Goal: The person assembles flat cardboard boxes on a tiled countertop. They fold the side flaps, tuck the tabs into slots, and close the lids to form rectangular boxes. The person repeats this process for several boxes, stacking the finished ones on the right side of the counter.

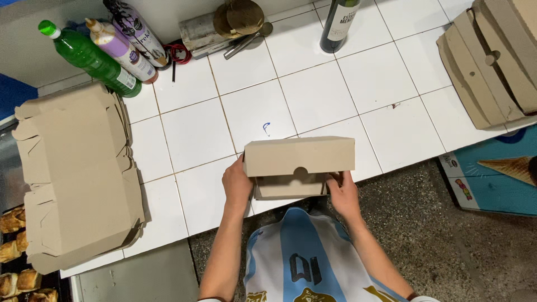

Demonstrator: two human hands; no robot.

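— At the near edge of the white tiled tabletop (313, 89), what are the two hands doing?

— They hold a small brown cardboard box (299, 166). Its lid is half shut over the tray part. I think the box is being folded and closed.

— How is the left hand (237, 185)?

— It sits at nine o'clock from the box. Its grip is pressed on that side, fingers on the box wall.

— And the right hand (342, 193)?

— It is at about four o'clock. Its grip pinches the front corner under the lid. Both arms come straight up from the body, elbows low.

— What does the next move need?

— I think the lid's front flap must line up with the tray, so both sides need even pushing.

— Anything else close by?

— A pile of flat boxes (78, 173) lies at nine o'clock. A green bottle (89, 58) stands at eleven o'clock.
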